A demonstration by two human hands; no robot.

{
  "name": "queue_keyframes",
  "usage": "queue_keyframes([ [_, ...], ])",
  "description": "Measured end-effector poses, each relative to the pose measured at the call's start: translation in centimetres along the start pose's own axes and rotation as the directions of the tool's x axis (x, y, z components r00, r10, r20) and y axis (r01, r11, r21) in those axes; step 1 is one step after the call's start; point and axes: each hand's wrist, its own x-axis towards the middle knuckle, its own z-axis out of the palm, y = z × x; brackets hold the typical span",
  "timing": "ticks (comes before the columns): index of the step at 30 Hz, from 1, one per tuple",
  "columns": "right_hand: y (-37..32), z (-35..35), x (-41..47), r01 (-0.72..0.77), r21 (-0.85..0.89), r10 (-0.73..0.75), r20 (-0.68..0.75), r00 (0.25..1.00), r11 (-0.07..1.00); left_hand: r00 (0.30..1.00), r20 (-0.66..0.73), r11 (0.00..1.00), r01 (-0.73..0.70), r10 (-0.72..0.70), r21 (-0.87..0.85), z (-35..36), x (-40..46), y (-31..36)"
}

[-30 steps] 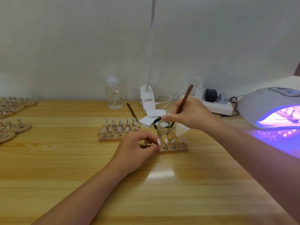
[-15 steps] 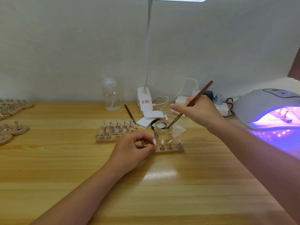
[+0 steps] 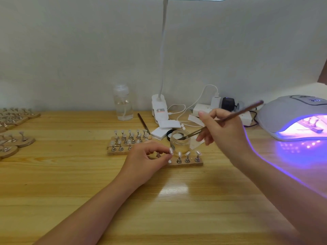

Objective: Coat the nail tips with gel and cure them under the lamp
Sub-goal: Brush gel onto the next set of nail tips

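Left hand [image 3: 150,156] pinches the wooden nail-tip stand [image 3: 185,163] at its near-left end; four tips visible, one hidden behind my fingers. Right hand [image 3: 224,133] grips the brush [image 3: 235,114], handle slanting up-right, bristles in the gel jar [image 3: 179,141] just behind the stand. UV lamp [image 3: 293,119] glows far right, partly cropped.

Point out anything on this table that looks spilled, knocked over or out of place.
Nothing looks spilled or knocked over. The gel jar stands upright with the brush tip in it, and the nail tips sit upright on their wooden strip. A loose lid lies behind the jar.
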Motion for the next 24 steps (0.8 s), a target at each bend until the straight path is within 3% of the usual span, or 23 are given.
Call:
queue_keyframes([
  [3,0.5,1.3,-2.7,0.145,0.106,-0.143,-0.030,0.989,0.984,1.000,-0.005,1.000,0.001,-0.001,-0.019,0.1,0.0,-0.1],
  [7,1.3,1.7,-4.0,0.398,-0.057,-0.397,0.035,0.917,0.915,1.000,-0.001,1.000,-0.013,0.013,-0.022,0.1,0.0,-0.2],
  [13,1.7,2.0,-4.8,0.364,0.006,-0.364,0.009,0.931,0.931,1.000,0.004,1.000,-0.029,0.029,0.000,0.1,0.0,-0.2],
  [19,2.3,2.5,-4.6,0.409,-0.104,-0.403,0.071,0.912,0.907,1.000,0.007,1.000,-0.010,0.010,-0.028,0.1,0.0,-0.4],
  [24,2.4,2.3,-4.9,0.427,-0.012,-0.426,0.056,0.903,0.904,1.000,0.010,1.000,0.004,-0.003,-0.028,0.1,0.0,-0.5],
])
